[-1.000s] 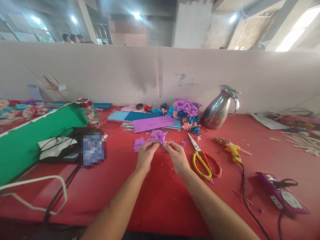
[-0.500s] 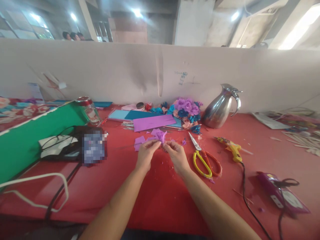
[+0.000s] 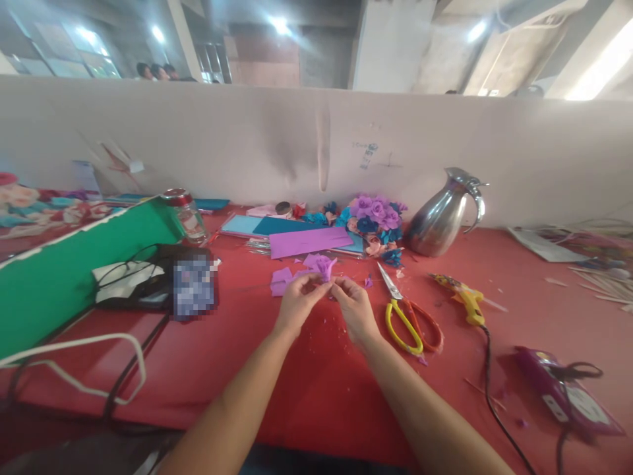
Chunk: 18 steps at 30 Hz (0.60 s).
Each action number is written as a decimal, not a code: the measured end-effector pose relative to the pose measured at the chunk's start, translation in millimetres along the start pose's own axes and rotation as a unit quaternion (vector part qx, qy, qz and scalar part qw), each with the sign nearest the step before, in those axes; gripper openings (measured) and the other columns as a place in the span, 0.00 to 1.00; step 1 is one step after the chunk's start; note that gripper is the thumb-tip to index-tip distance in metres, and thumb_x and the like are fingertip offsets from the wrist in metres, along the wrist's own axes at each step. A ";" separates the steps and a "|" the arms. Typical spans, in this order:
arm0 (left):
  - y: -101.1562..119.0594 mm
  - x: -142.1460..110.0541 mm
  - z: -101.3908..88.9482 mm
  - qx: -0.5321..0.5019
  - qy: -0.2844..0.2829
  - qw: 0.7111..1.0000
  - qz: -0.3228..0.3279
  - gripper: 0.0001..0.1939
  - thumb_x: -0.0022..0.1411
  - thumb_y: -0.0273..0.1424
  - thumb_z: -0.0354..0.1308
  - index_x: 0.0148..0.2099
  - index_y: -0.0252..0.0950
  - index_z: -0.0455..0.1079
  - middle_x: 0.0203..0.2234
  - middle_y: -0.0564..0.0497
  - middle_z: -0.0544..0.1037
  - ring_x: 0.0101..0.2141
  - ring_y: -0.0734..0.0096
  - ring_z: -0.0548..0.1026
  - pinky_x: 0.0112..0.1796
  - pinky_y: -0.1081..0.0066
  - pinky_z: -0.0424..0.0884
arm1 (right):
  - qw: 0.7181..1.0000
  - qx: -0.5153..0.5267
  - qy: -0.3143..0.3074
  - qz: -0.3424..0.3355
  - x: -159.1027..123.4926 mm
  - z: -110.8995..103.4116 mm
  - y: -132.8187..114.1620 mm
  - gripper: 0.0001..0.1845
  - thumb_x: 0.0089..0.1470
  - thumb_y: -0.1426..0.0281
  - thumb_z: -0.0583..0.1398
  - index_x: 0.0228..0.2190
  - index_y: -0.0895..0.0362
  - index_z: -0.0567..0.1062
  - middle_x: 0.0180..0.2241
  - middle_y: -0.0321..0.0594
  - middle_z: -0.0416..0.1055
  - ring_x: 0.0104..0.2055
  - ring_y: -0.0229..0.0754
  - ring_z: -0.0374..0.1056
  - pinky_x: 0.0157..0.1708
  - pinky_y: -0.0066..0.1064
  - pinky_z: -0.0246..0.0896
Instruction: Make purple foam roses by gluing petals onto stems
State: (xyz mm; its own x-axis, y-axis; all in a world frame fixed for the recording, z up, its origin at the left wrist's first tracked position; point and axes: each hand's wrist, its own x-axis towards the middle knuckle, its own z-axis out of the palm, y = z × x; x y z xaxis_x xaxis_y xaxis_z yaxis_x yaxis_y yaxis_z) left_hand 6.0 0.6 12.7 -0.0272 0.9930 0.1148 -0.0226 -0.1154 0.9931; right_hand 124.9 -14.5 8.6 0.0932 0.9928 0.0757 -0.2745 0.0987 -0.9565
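Note:
Between my two hands is a small purple paper flower (image 3: 325, 266), its petals pointing up and away from me. My left hand (image 3: 299, 302) pinches its base between thumb and fingers. Close beside it, my right hand (image 3: 354, 306) is closed in a pinch at the flower's underside; a thin wire seems to run out sideways there. Purple paper pieces (image 3: 281, 282) lie on the red table just behind my left hand. Scissors (image 3: 401, 313) with one yellow and one orange handle rest to the right of my right hand, blades pointing away.
Purple sheets (image 3: 309, 242) top a stack of blue paper. Finished paper flowers (image 3: 376, 214) sit by a steel jug (image 3: 440, 214). A yellow glue gun (image 3: 465, 300) and a purple box (image 3: 564, 389) lie right, with cords. Left are a glass jar (image 3: 188, 218), black bag (image 3: 163, 254) and green panel (image 3: 99, 270).
The whole scene has shifted slightly to the right as the head turned a little left. Both hands keep their pinch on the purple paper flower, with small finger movements.

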 end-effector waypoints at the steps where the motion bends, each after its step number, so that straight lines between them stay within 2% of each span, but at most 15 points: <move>1: 2.6 0.4 -3.5 0.045 0.007 0.999 0.019 0.15 0.48 0.40 0.66 0.36 0.36 0.76 0.33 0.49 0.80 0.34 0.66 0.75 0.38 0.69 0.68 | 1.000 -0.003 0.004 -0.003 0.3 -0.7 0.1 0.11 0.45 0.62 0.63 0.29 0.57 0.77 0.27 0.34 0.72 0.29 0.36 0.63 0.35 0.28 0.58; 2: 7.0 1.2 -9.4 0.101 0.014 0.994 0.038 0.14 0.49 0.41 0.65 0.36 0.36 0.76 0.32 0.48 0.80 0.33 0.66 0.75 0.37 0.69 0.68 | 1.000 -0.009 0.008 -0.005 0.7 -1.8 0.2 0.12 0.46 0.62 0.63 0.30 0.57 0.76 0.26 0.34 0.71 0.28 0.36 0.62 0.34 0.28 0.57; 3: 12.9 2.1 -18.1 0.174 0.034 0.982 0.060 0.13 0.51 0.41 0.63 0.31 0.36 0.75 0.29 0.48 0.79 0.32 0.66 0.74 0.36 0.69 0.67 | 1.000 -0.016 0.013 -0.007 1.3 -3.0 0.2 0.12 0.46 0.61 0.63 0.30 0.57 0.76 0.26 0.33 0.71 0.28 0.35 0.62 0.33 0.28 0.57; 4: 19.6 3.2 -29.8 0.251 0.065 0.961 0.092 0.13 0.54 0.41 0.60 0.27 0.37 0.74 0.27 0.48 0.79 0.31 0.66 0.74 0.36 0.69 0.66 | 1.000 -0.024 0.018 -0.009 1.8 -4.2 0.2 0.13 0.46 0.60 0.63 0.30 0.57 0.76 0.25 0.33 0.70 0.27 0.35 0.61 0.32 0.28 0.56; 5: 26.5 4.3 -44.2 0.321 0.102 0.934 0.120 0.14 0.57 0.41 0.58 0.26 0.37 0.74 0.26 0.47 0.78 0.30 0.65 0.73 0.35 0.68 0.65 | 0.999 -0.030 0.023 -0.009 2.3 -5.2 -0.2 0.14 0.46 0.60 0.63 0.30 0.57 0.76 0.25 0.33 0.69 0.27 0.35 0.60 0.32 0.28 0.56; 7: 37.5 5.8 -79.1 0.467 0.177 0.854 0.144 0.18 0.61 0.42 0.52 0.28 0.36 0.75 0.27 0.44 0.79 0.33 0.60 0.73 0.38 0.65 0.64 | 0.999 -0.030 0.027 -0.009 2.5 -5.9 -1.7 0.15 0.45 0.58 0.64 0.30 0.58 0.76 0.25 0.33 0.69 0.27 0.35 0.59 0.31 0.29 0.55; 8: 40.3 6.1 -98.1 0.533 0.207 0.808 0.138 0.20 0.63 0.42 0.49 0.30 0.35 0.76 0.28 0.41 0.79 0.37 0.56 0.73 0.41 0.62 0.63 | 0.999 -0.025 0.027 -0.007 2.2 -5.6 -2.9 0.16 0.45 0.58 0.64 0.30 0.58 0.76 0.24 0.33 0.68 0.27 0.35 0.59 0.31 0.29 0.55; 10: 39.7 5.8 -134.2 0.627 0.248 0.730 0.113 0.21 0.65 0.41 0.46 0.47 0.35 0.75 0.38 0.37 0.80 0.46 0.48 0.70 0.47 0.55 0.60 | 1.000 -0.013 0.025 -0.005 0.8 -3.7 -5.7 0.16 0.43 0.58 0.65 0.28 0.58 0.76 0.23 0.33 0.67 0.26 0.35 0.58 0.31 0.29 0.54; 12: 33.4 3.9 -162.1 0.681 0.252 0.683 0.073 0.26 0.65 0.42 0.45 0.60 0.35 0.66 0.46 0.35 0.78 0.53 0.42 0.65 0.51 0.48 0.55 | 1.000 -0.003 0.017 -0.003 -1.0 -1.2 -8.2 0.15 0.42 0.58 0.65 0.26 0.58 0.75 0.22 0.32 0.65 0.26 0.35 0.57 0.31 0.29 0.53; 14: 26.6 -0.1 -177.2 0.710 0.234 0.663 0.042 0.30 0.66 0.44 0.44 0.64 0.35 0.60 0.49 0.35 0.77 0.56 0.38 0.62 0.53 0.42 0.50 | 1.000 0.001 0.012 -0.002 -2.5 0.5 -9.7 0.15 0.42 0.58 0.65 0.26 0.58 0.75 0.22 0.32 0.66 0.26 0.35 0.57 0.31 0.29 0.53; 15: 24.5 -3.5 -179.3 0.722 0.219 0.655 0.038 0.30 0.66 0.44 0.44 0.65 0.36 0.60 0.47 0.36 0.78 0.56 0.38 0.62 0.54 0.40 0.47 | 1.000 0.002 0.010 -0.003 -3.0 0.9 -10.0 0.15 0.42 0.58 0.65 0.26 0.58 0.75 0.23 0.33 0.66 0.27 0.35 0.57 0.32 0.29 0.53; 17: 24.0 -13.7 -173.6 0.744 0.201 0.635 0.053 0.27 0.66 0.43 0.44 0.60 0.36 0.66 0.35 0.37 0.81 0.52 0.41 0.68 0.54 0.39 0.45 | 1.000 0.001 0.012 -0.003 -3.1 0.8 -10.5 0.16 0.41 0.58 0.65 0.27 0.58 0.75 0.23 0.33 0.66 0.27 0.36 0.57 0.31 0.30 0.52; 18: 25.1 -20.6 -166.9 0.753 0.206 0.622 0.068 0.26 0.66 0.43 0.43 0.55 0.34 0.72 0.29 0.38 0.81 0.46 0.44 0.72 0.55 0.40 0.46 | 1.000 0.000 0.013 -0.002 -2.9 0.5 -10.7 0.16 0.41 0.58 0.65 0.27 0.58 0.75 0.22 0.33 0.65 0.27 0.36 0.57 0.31 0.30 0.52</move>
State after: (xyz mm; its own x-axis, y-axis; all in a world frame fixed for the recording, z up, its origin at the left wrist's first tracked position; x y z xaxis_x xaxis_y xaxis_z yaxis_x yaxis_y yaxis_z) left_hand -160.8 -26.8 31.0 -0.1873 0.8498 0.4927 0.9602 0.2641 -0.0904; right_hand 127.0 -18.4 18.8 0.1193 0.9903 0.0713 -0.2747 0.1019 -0.9561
